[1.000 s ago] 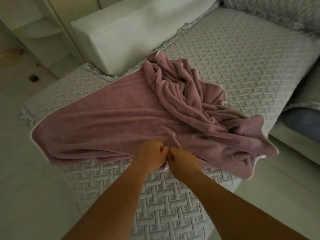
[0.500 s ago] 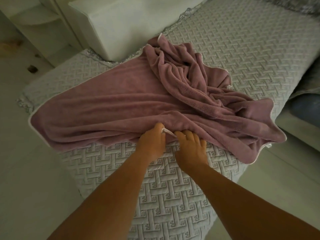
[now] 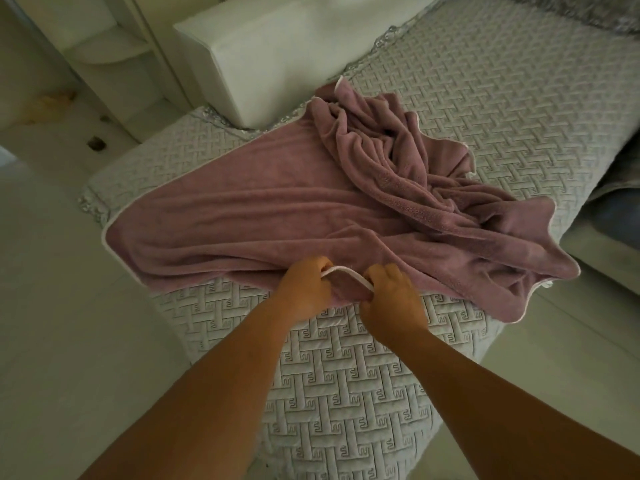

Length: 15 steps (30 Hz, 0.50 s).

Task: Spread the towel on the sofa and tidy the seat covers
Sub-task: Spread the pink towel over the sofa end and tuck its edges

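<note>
A dusty-pink towel (image 3: 242, 216) with a white hem lies on the grey quilted seat cover (image 3: 502, 109) of the sofa. Its left half is fairly flat; its right half is bunched into thick folds (image 3: 408, 161). At the near edge my left hand (image 3: 306, 289) and my right hand (image 3: 391, 299) both pinch the white-trimmed hem, a short stretch of hem taut between them. The quilted cover hangs down the sofa's front below my arms (image 3: 346, 393).
A white boxy armrest (image 3: 270, 53) stands at the back left of the seat. White shelving (image 3: 114, 46) is behind it, pale floor on both sides. A second cushion with a dark blue patch (image 3: 620, 216) lies at the right edge.
My hands have drawn apart a little along the towel's near hem, and a stretch of white trim now shows between them. The view has tilted and shifted slightly.
</note>
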Motion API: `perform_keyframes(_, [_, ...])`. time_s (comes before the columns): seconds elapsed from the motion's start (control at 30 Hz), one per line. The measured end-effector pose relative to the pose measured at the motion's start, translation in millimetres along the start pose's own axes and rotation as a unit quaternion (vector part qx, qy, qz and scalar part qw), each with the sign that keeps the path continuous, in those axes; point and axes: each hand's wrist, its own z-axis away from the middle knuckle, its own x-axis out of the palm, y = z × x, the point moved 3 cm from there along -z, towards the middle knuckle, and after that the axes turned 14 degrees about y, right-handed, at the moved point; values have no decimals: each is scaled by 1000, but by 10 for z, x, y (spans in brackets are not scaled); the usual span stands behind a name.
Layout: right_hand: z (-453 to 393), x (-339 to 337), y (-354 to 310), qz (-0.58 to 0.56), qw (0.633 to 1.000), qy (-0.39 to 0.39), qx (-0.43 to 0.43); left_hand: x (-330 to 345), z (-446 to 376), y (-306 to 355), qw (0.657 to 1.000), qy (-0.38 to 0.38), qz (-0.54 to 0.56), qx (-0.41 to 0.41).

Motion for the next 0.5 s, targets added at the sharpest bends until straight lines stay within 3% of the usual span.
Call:
perform_keyframes(0.07, [77, -26, -164, -45, 998, -1, -41, -44, 114, 52, 1000, -13, 27, 4])
perform_keyframes(0.17, [147, -60, -324, -112, 993, -46, -2, -71, 263, 66, 1000, 14, -2, 6])
perform_keyframes(0.33, [405, -158, -379, -76, 994, -66, -36, -180, 545, -43, 989, 39, -126, 61])
perform_keyframes(0.5, [639, -202, -438, -55, 995, -66, -53, -167, 802, -14, 997, 6, -60, 51])
